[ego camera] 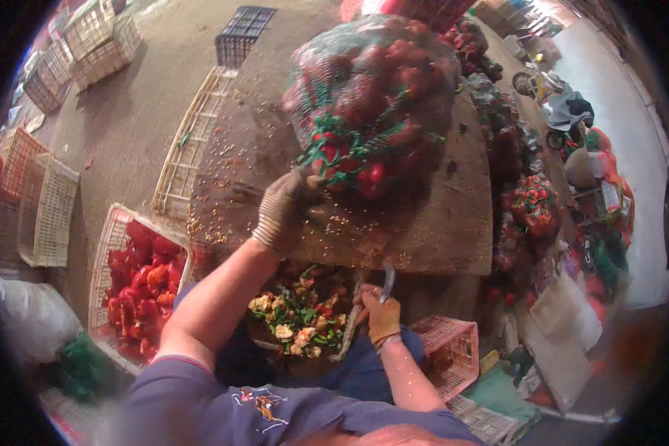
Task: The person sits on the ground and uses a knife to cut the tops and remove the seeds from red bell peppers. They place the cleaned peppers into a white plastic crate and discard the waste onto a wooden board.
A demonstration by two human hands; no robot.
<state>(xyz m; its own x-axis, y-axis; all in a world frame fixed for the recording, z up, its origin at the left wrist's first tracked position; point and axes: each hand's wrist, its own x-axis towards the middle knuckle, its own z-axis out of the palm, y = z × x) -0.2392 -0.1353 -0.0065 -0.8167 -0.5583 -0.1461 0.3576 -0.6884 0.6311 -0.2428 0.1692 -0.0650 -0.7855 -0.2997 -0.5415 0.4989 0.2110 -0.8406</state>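
Note:
A large green mesh sack (368, 100) full of red peppers lies on a wooden board (451, 234) in front of me. Red peppers and green stems show at its near end. My left hand (279, 209), in a striped work glove, touches that near end; its fingertips are partly hidden, so their grip is unclear. Lower and to the right, my right hand (380, 315), also gloved, is closed around a knife with a curved metal blade (389, 279). Between my forearms, below the board's edge, is a container of pepper cores and green stems (298, 326).
A pale plastic crate (101, 279) of cut red peppers stands at my left. At my right is a pink crate (451, 351). More filled mesh sacks (535, 209) line the board's right side. Pale seeds (217, 217) are scattered over the board. Crates (50, 209) stand farther left.

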